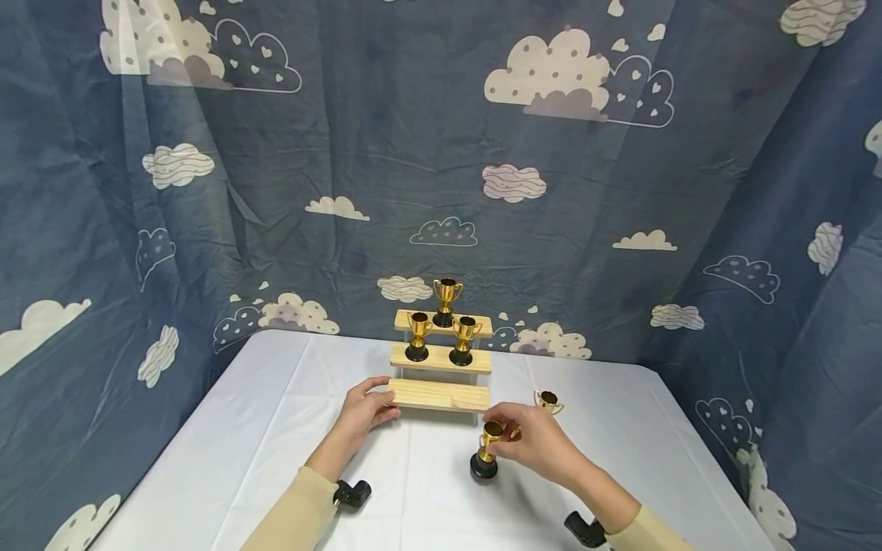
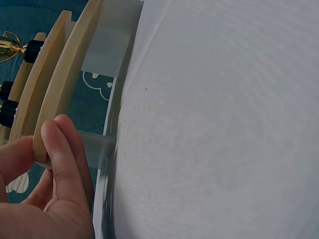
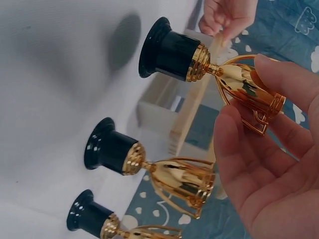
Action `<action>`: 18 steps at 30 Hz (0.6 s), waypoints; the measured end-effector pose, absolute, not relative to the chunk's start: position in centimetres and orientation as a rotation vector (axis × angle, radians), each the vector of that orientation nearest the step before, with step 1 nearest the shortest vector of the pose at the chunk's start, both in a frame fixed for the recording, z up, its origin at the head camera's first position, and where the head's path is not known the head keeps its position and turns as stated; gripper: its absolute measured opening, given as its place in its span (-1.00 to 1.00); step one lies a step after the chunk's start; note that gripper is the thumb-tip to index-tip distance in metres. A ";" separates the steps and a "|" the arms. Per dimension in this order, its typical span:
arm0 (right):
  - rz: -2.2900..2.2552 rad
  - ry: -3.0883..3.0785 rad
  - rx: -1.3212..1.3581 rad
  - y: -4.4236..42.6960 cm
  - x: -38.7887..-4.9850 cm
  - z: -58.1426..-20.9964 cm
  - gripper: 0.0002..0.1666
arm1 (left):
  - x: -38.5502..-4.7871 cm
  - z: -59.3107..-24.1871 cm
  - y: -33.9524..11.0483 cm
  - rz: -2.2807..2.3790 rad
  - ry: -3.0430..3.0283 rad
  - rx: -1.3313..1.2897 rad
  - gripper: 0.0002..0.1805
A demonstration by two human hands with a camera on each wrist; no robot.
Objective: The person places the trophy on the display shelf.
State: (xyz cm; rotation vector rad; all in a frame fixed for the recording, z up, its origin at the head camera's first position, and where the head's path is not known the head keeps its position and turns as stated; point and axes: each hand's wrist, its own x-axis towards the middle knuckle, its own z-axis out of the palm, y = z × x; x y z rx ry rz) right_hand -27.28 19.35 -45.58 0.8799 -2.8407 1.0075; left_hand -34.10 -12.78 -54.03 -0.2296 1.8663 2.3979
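My left hand (image 1: 364,413) pinches the left end of the lowest wooden step of a three-tier display stand (image 1: 439,394), thumb above and fingers below in the left wrist view. The right hand (image 1: 540,445) holds a small gold trophy cup (image 3: 244,84) by its bowl and handle. Its black base (image 1: 484,466) hangs above the cloth, with a separate shadow showing. One trophy (image 1: 446,297) stands on the top step; two more, a left trophy (image 1: 417,334) and a right trophy (image 1: 465,338), stand on the middle step.
Two further trophies stand on the white-covered table (image 1: 276,428), right of the stand: a nearer trophy (image 3: 182,181) and another trophy (image 3: 92,214). The hand partly hides them in the head view. A cloud-print curtain (image 1: 386,153) hangs behind the table.
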 end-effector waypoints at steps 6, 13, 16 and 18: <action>1.068 -2.785 0.887 18.7 -27.2 -44.8 -0.59 | -34.1 -53.9 -12.8 2.389 1.863 -0.223 -0.45; 1.047 -2.744 0.874 17.6 -27.5 -43.9 -0.61 | -34.0 -53.7 -12.9 2.392 1.857 -0.208 -0.44; 1.045 -2.723 0.863 17.0 -27.6 -43.6 -0.60 | -33.8 -53.7 -12.9 2.391 1.855 -0.207 -0.43; 1.053 -2.707 0.862 16.6 -27.7 -43.4 -0.60 | -33.7 -53.7 -12.9 2.391 1.853 -0.208 -0.43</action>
